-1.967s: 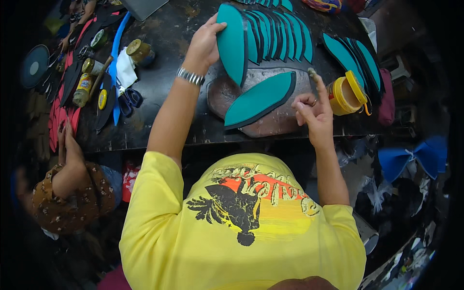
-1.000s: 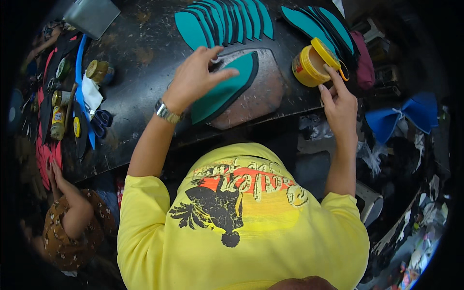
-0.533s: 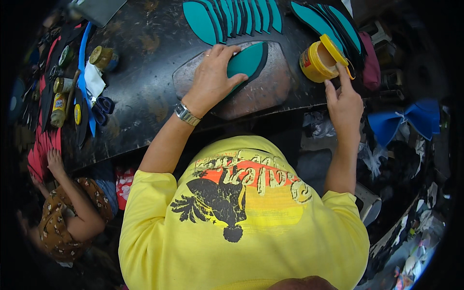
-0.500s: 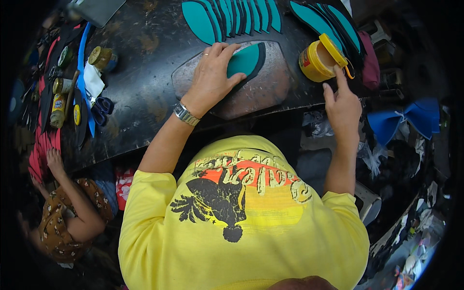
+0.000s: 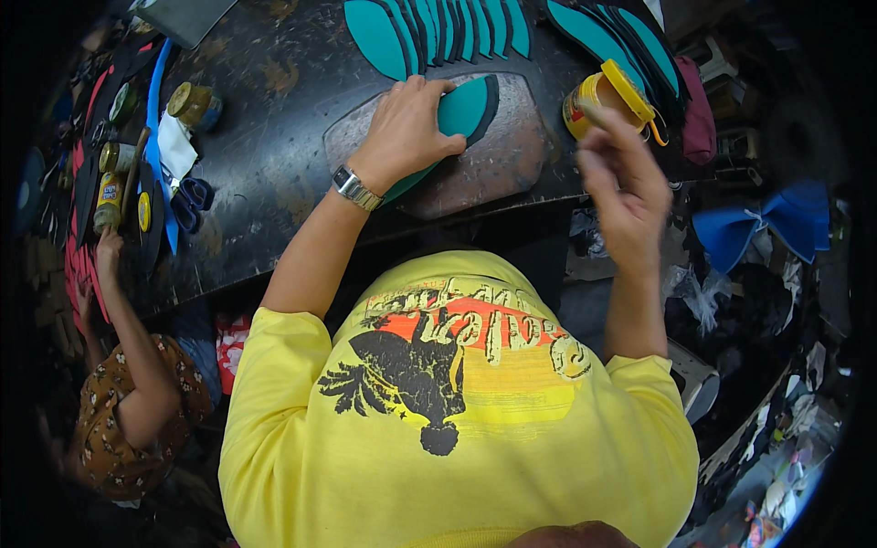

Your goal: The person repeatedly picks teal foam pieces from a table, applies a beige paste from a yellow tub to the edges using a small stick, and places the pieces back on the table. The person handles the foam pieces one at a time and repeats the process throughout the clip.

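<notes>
One green piece (image 5: 464, 108) lies on a slab (image 5: 498, 173) beneath the left hand (image 5: 404, 131), its tip emerging between the fingers and wide-spread thumb. The right hand (image 5: 626, 187), fingers loosely bent, is blurred near the yellow jar (image 5: 576, 111); whether it holds anything, I cannot tell.

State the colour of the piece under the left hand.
Teal piece, black edge; best in head view.

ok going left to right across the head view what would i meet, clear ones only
small bottle, yellow oval item, lidded amber jar, wearer's left hand, wearer's right hand, maroon bundle, blue bow-shaped piece
</notes>
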Demonstrator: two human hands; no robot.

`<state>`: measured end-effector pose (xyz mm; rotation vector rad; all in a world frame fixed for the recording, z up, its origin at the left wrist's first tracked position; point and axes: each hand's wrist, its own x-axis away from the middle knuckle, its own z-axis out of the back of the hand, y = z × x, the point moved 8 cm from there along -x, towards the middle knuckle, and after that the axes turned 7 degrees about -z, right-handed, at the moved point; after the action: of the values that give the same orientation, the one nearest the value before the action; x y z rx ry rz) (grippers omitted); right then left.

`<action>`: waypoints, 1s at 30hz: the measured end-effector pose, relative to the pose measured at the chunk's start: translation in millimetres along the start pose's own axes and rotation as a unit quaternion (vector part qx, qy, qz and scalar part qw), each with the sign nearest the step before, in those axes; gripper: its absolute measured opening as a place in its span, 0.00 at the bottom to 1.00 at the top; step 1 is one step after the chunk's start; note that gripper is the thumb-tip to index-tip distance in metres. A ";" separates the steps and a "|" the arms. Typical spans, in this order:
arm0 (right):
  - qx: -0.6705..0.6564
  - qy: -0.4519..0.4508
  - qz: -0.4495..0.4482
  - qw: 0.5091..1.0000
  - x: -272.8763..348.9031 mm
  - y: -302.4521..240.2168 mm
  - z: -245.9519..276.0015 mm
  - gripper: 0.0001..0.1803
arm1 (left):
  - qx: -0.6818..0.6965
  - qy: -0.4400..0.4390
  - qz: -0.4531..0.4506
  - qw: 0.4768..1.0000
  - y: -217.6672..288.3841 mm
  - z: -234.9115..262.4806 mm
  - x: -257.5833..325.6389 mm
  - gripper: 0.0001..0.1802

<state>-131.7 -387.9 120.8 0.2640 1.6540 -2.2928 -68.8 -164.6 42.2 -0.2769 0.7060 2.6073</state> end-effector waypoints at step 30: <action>0.153 -0.091 0.108 0.978 -30.6 20.9 -46.8 0.42 | 0.704 -0.137 0.073 0.693 46.9 -0.5 18.0 0.38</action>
<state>-97.0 -345.5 97.0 0.2758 1.1229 -2.3182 -105.8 -195.3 56.9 0.6419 2.2998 1.4118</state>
